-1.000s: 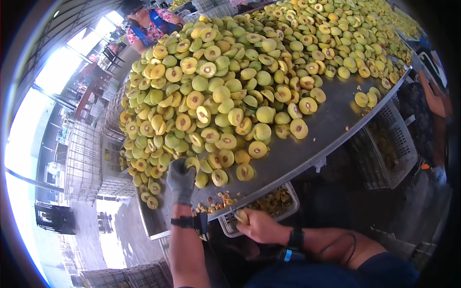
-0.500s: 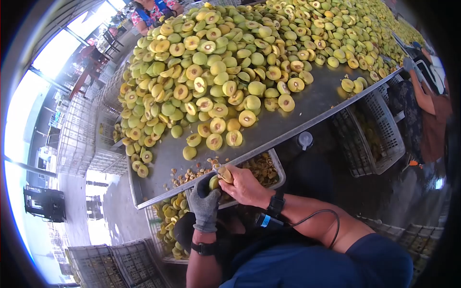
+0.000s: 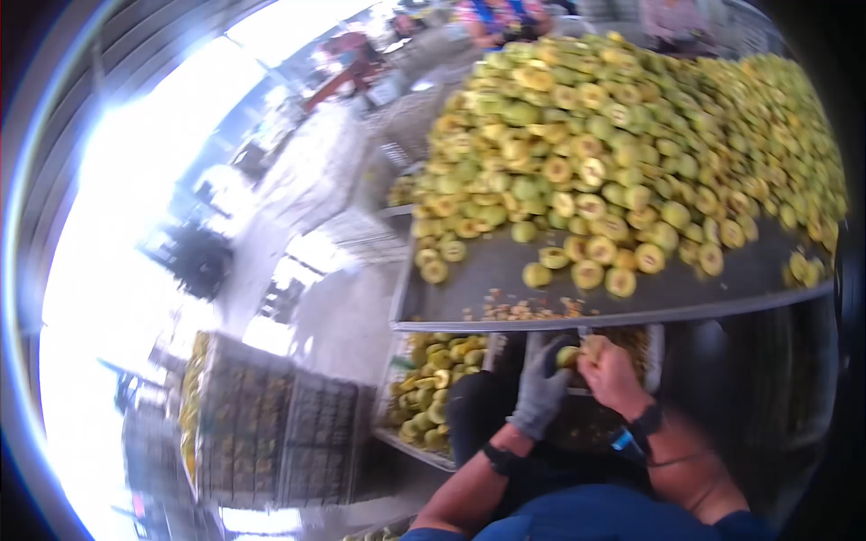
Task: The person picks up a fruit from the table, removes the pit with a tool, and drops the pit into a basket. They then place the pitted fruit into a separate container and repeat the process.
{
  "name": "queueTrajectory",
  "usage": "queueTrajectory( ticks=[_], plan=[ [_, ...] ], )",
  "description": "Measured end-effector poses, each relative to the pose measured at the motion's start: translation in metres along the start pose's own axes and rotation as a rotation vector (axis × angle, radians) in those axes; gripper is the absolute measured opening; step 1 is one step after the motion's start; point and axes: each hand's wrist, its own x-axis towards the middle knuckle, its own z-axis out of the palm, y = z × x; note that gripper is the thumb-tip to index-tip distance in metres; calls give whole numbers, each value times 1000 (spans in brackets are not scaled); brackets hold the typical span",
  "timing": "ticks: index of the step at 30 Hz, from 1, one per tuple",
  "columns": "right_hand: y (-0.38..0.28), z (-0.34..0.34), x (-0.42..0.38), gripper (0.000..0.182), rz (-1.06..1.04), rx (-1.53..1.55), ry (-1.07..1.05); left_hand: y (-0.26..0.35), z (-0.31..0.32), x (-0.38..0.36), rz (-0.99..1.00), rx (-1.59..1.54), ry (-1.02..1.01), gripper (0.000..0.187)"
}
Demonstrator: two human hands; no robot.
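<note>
My left hand (image 3: 543, 392), in a grey glove, closes around a yellow-green stone fruit (image 3: 566, 357) just below the table's front edge. My bare right hand (image 3: 616, 371) is against the fruit's right side, its fingers closed on a small pale-handled tool (image 3: 590, 347); blur and the fingers hide most of it. Below both hands is a bin (image 3: 656, 361) with brownish scraps. A large heap of halved fruit (image 3: 577, 144) covers much of the metal table (image 3: 496, 261). Small pit pieces (image 3: 523, 309) lie along its near edge.
At lower left, beside my leg, stands a crate (image 3: 415, 456) full of fruit pieces. Stacked crates (image 3: 244, 424) rise farther left. One person (image 3: 505, 18) and another person (image 3: 677, 25) are across the table. A dark vehicle-like shape (image 3: 194, 257) is blurred on the floor.
My view has swung left, so the table and hands appear farther right and the stacked crates show more. Both hands keep hold of the fruit and tool.
</note>
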Motion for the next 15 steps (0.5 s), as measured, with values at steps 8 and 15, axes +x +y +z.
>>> queueTrajectory(
  ticks=[8, 15],
  plan=[
    [-32, 6, -3, 10, -44, -53, -30, 3, 2, 1, 32, 101, 134, 56],
    [-14, 7, -8, 10, 68, -144, -102, 9, -23, 2, -4, 95, 87, 53]
  ],
)
